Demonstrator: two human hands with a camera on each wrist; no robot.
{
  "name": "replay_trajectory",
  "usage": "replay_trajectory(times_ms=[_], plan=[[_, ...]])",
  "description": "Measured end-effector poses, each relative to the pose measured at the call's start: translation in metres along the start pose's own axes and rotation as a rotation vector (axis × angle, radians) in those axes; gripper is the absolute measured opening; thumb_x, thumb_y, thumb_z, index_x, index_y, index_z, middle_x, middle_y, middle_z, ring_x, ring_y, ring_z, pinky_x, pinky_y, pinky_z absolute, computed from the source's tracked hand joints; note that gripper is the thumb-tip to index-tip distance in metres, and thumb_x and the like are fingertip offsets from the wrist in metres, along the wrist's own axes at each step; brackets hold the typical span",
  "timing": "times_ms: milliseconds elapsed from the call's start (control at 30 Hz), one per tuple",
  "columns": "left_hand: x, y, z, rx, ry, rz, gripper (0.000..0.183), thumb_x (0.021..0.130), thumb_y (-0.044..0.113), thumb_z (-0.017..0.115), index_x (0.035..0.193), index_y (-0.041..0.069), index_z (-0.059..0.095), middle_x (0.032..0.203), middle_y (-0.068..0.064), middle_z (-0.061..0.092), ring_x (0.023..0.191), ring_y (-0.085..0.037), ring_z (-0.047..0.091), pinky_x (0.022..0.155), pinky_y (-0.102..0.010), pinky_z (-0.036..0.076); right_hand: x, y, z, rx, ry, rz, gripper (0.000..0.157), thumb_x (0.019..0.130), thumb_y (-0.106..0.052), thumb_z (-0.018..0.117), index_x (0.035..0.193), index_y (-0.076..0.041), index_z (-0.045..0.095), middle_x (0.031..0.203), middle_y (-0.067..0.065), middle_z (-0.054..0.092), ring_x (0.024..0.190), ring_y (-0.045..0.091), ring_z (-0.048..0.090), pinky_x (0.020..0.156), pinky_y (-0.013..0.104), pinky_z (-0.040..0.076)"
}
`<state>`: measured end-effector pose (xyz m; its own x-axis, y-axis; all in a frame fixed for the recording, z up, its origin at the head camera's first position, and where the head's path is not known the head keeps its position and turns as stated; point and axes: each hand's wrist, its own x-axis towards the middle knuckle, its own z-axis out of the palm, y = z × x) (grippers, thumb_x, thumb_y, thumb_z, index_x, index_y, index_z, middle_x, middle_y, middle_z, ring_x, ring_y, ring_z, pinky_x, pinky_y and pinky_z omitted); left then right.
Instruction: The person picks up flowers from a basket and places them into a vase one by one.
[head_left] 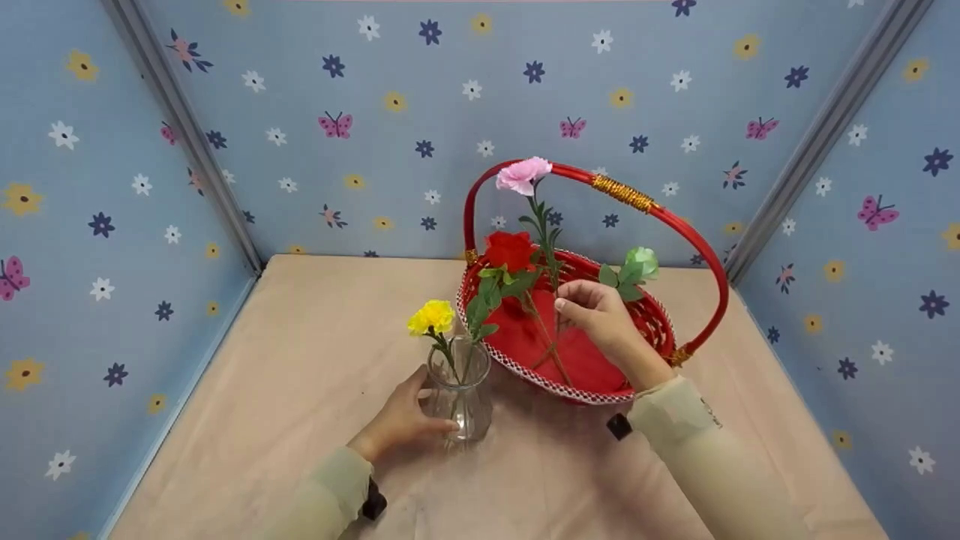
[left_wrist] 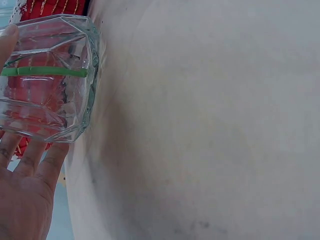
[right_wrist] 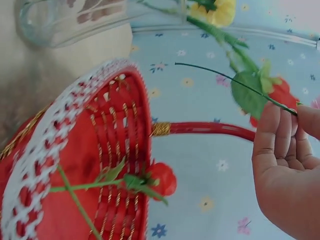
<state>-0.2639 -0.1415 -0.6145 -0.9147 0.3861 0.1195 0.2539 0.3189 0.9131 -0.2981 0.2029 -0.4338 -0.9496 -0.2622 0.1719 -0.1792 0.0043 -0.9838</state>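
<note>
My left hand (head_left: 405, 420) holds a clear glass vase (head_left: 480, 420), thumb on one side and fingers on the other in the left wrist view. A yellow carnation (head_left: 432, 318) leans out of the vase, and a green stem (left_wrist: 45, 71) shows through its glass. A red rose (head_left: 511, 250) with leaves also rises from the vase's mouth. With thumb and fingertips, my right hand (head_left: 600, 315) pinches the thin stem of a pink carnation (head_left: 524, 175) above the basket. The stem's lower end (right_wrist: 187, 64) hangs free in the right wrist view.
Right of the vase stands a red basket (head_left: 517, 371) with white lace trim and a tall arched handle (head_left: 697, 247). Inside are crossing stems, a green rose (head_left: 642, 263) and another red rose (right_wrist: 162, 180). Flower-patterned panels (head_left: 405, 67) enclose the cloth-covered table (head_left: 315, 322).
</note>
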Motion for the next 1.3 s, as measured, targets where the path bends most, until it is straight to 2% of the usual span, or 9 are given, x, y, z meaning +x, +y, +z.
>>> replay_trajectory(times_ms=[233, 333, 733, 867, 1000, 1100, 1300], plan=[[0.0, -0.001, 0.0, 0.01, 0.0, 0.019, 0.095, 0.072, 0.02, 0.097, 0.149, 0.007, 0.043, 0.145, -0.013, 0.058, 0.137, -0.032, 0.056, 0.115, -0.053, 0.05, 0.006, -0.014, 0.022, 0.012, -0.001, -0.037, 0.005, 0.1, -0.005, 0.066, 0.102, 0.0, 0.065, 0.085, 0.005, 0.067, 0.076, 0.017, 0.069, 0.076, 0.03, 0.064], [0.0, -0.001, 0.0, 0.012, -0.002, 0.017, 0.091, 0.073, 0.018, 0.097, 0.147, 0.007, 0.044, 0.144, -0.013, 0.059, 0.136, -0.032, 0.056, 0.115, -0.052, 0.05, 0.007, -0.019, 0.032, 0.021, 0.012, -0.047, 0.008, 0.1, -0.004, 0.067, 0.103, 0.002, 0.066, 0.085, 0.005, 0.068, 0.076, 0.017, 0.069, 0.076, 0.03, 0.064], [-0.001, -0.001, 0.0, 0.004, -0.015, -0.03, 0.094, 0.075, 0.022, 0.096, 0.15, 0.008, 0.041, 0.144, -0.012, 0.057, 0.138, -0.032, 0.054, 0.116, -0.056, 0.048, 0.012, -0.023, 0.07, 0.095, 0.05, -0.102, 0.009, 0.097, 0.001, 0.068, 0.103, 0.008, 0.065, 0.084, 0.009, 0.07, 0.073, 0.017, 0.071, 0.074, 0.033, 0.067], [-0.001, -0.001, -0.001, 0.016, -0.017, -0.042, 0.094, 0.076, 0.025, 0.096, 0.15, 0.007, 0.041, 0.142, -0.012, 0.057, 0.138, -0.031, 0.053, 0.116, -0.058, 0.047, 0.01, -0.02, 0.081, 0.073, 0.052, -0.129, 0.015, 0.096, 0.001, 0.069, 0.105, 0.013, 0.065, 0.086, 0.009, 0.072, 0.075, 0.017, 0.072, 0.075, 0.032, 0.067], [0.0, 0.0, -0.001, 0.039, -0.017, -0.05, 0.094, 0.076, 0.029, 0.096, 0.15, 0.011, 0.041, 0.144, -0.01, 0.058, 0.139, -0.03, 0.054, 0.117, -0.057, 0.047, 0.007, -0.013, 0.089, 0.027, 0.043, -0.152, 0.014, 0.097, -0.001, 0.069, 0.104, 0.011, 0.067, 0.088, 0.012, 0.072, 0.077, 0.021, 0.072, 0.078, 0.032, 0.067], [-0.001, 0.001, -0.001, 0.03, -0.02, -0.055, 0.093, 0.076, 0.029, 0.096, 0.15, 0.014, 0.041, 0.145, -0.009, 0.057, 0.14, -0.031, 0.053, 0.117, -0.058, 0.046, 0.004, -0.008, 0.095, -0.015, 0.026, -0.165, 0.012, 0.097, -0.001, 0.069, 0.103, 0.009, 0.068, 0.091, 0.019, 0.071, 0.078, 0.023, 0.072, 0.077, 0.031, 0.067], [-0.001, 0.0, -0.001, 0.006, -0.015, -0.048, 0.093, 0.075, 0.026, 0.096, 0.149, 0.016, 0.041, 0.145, -0.009, 0.056, 0.141, -0.032, 0.052, 0.117, -0.058, 0.046, 0.0, 0.005, 0.103, -0.103, -0.006, -0.203, 0.012, 0.096, 0.0, 0.071, 0.105, 0.008, 0.069, 0.092, 0.021, 0.07, 0.074, 0.019, 0.068, 0.075, 0.026, 0.065]])
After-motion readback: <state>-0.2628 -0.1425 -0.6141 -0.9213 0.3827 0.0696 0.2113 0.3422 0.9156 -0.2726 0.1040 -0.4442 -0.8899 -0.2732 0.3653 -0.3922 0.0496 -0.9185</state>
